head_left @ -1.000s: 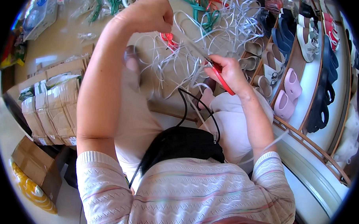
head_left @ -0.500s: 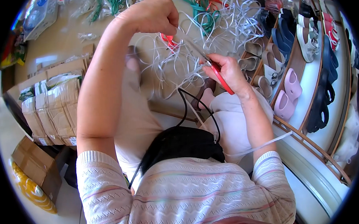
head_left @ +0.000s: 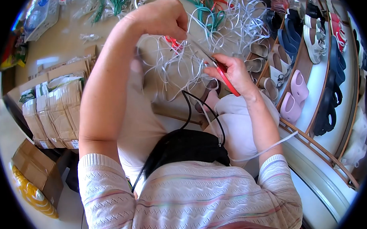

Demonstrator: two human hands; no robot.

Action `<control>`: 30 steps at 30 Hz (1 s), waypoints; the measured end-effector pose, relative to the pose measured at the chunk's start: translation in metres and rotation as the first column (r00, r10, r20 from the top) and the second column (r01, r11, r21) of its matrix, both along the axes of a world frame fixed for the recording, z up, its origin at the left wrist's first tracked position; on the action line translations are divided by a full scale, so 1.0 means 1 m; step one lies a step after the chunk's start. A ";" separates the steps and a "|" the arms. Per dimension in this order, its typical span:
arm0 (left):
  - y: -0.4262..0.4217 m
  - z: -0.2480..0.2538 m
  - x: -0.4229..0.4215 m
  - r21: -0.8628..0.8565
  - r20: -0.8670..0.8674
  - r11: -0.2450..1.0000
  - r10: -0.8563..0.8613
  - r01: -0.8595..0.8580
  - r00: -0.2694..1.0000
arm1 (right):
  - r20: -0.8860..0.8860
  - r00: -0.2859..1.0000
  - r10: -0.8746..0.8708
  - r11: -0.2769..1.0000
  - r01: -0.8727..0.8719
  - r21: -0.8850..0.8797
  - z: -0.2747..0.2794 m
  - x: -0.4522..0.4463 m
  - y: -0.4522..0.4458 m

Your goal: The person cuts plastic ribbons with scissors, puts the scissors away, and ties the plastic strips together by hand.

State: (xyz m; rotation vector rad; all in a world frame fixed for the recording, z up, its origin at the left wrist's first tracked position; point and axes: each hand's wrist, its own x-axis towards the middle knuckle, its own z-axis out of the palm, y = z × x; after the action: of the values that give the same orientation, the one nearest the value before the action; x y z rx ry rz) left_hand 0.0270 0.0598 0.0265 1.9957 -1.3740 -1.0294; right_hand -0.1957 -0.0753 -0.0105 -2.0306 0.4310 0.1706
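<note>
My right hand is closed around a pair of scissors with red handles, its blades pointing up and to the left. Pale strip ends show by the fingers of that hand. My left hand is curled shut just beyond the blade tips; what it pinches, if anything, is hidden from me. On the floor below both hands lies a loose tangle of white plastic strips with a red piece in it. Another white strip crosses my right forearm from my lap.
Shoe racks with many pairs stand on the right, pink clogs among them. Flattened cardboard is stacked on the left, above a smaller box. Green strips lie ahead. A black bag rests on my lap.
My left hand has come slightly down and to the right, closer to the scissor tips. The right hand and scissors stay nearly in place. The strip end past my right forearm has shifted slightly.
</note>
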 end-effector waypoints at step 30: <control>0.001 -0.008 -0.001 -0.033 0.002 0.997 -0.075 0.075 0.997 | -0.009 0.994 0.105 0.979 -0.105 -0.177 0.014 0.005 -0.008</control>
State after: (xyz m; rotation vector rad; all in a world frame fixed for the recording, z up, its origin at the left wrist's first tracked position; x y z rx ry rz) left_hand 0.0262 0.0608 0.0181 1.9348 -1.4669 -1.0320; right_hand -0.1903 -0.0831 0.0033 -2.2306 0.3487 0.2025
